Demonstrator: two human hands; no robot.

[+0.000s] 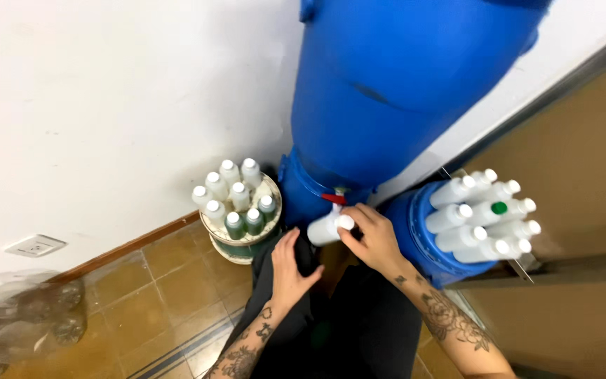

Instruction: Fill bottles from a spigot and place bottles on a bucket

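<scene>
While held, smooth white bottle [329,227], glossy blue barrel [394,84]

Two bare, tattooed forearms over dark clothing

Both forearms are uncovered, with no sleeves, and the hands, left [290,270] and right [375,238], wear no gloves or rings that show. Dark line-work tattoos run along each forearm: floral shapes on the right one, dense patterns on the left, with small marks near both wrists. Below them the legs are clad in plain black cloth.

I'm in a home storeroom turned filling corner: tiled floor [170,295], wall socket [35,245], bottles crowding my big blue drum [401,91].
</scene>
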